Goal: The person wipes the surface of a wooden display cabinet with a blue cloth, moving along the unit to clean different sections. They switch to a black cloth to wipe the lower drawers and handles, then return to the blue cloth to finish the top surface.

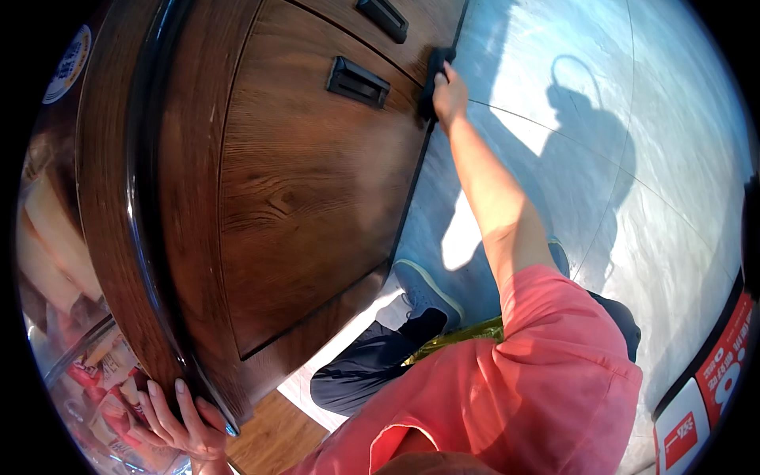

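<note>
My right hand (450, 98) is closed around a dark cloth (430, 89), pressed to the lower edge of a dark wooden cabinet (314, 196) where it meets the floor. Nearby on the cabinet's front are two black recessed handles (358, 82). At the lower left, my left hand (184, 424) rests with fingers apart over the cabinet's top edge, beside its glossy black trim (142, 237). Packets with red wrapping (113, 409) lie just beyond those fingers, behind clear plastic or glass.
Pale tiled floor (665, 178) with sunlight and shadow lies right of the cabinet. My shoe (424, 291) is close to its base. A yellow-green shiny object (457, 338) is partly hidden by my body. A red and white sign (683, 433) stands lower right.
</note>
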The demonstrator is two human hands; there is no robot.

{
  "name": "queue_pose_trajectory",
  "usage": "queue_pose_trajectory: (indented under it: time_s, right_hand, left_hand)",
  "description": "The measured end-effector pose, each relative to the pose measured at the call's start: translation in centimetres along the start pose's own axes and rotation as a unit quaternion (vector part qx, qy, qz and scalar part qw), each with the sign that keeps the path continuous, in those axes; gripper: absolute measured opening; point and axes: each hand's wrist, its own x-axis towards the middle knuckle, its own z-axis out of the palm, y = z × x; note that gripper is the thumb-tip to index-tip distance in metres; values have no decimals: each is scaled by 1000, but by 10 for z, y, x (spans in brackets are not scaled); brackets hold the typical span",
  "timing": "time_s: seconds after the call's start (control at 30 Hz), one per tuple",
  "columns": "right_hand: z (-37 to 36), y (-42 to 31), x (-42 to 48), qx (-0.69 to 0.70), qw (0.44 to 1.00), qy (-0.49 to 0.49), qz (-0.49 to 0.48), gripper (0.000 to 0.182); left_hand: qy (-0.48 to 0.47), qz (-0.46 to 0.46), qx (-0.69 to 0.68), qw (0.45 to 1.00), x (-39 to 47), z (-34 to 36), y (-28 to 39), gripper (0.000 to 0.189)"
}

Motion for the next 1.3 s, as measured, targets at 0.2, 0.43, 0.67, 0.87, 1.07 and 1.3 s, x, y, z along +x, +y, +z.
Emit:
queue_pose_trajectory:
  time_s: [0.2,0.43,0.67,0.87,1.07,1.3]
  right_hand:
    - [-11,45,-66,-28,995,-64,68,37]
    - [-5,36,-33,-101,989,-14,105,38]
    - [-4,33,-13,-109,992,24,51,36]
    - [-22,62,-139,-150,988,-16,-6,35]
    - [-35,33,-289,-130,969,-172,119,43]
    - [-8,33,-183,-75,997,-37,-4,37]
  left_hand:
    - [-3,-2,10,1000,-2,3,1,31]
    - [9,-1,7,1000,-4,2,-2,32]
    - [131,-63,-70,987,-4,24,11,29]
    - [44,21,16,999,3,5,-5,33]
    - [21,-17,-2,1000,-10,13,-2,33]
    - [24,-16,8,1000,-4,12,0,33]
